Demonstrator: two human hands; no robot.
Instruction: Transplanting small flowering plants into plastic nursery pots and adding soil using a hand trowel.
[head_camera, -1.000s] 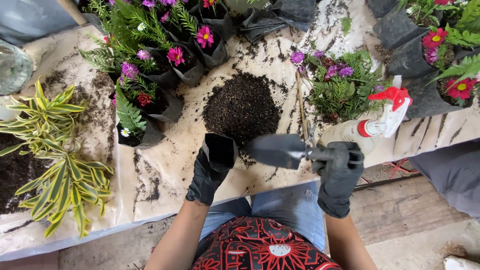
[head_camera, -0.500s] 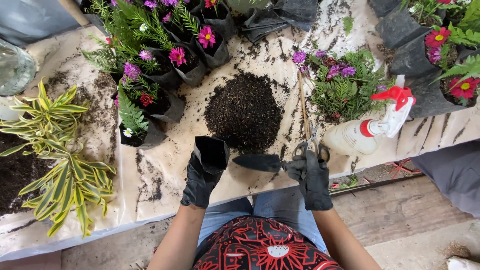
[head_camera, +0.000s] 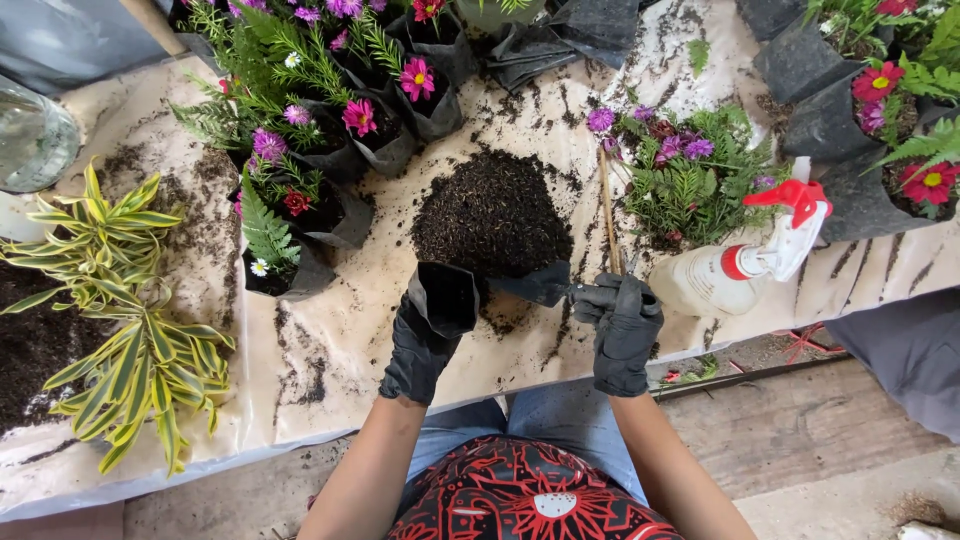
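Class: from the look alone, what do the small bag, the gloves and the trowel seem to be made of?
Small bag: thin black plastic film, crumpled and faintly glossy. Gloves, left hand and right hand: black, matte, creased, probably rubber or coated fabric. Trowel: dark blade, likely metal; unsure.

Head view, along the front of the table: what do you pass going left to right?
Yellow-green striped plant → left hand in a black glove holding a small black grow bag → trowel → right hand in a black glove gripping the trowel's handle → white spray bottle with a red trigger.
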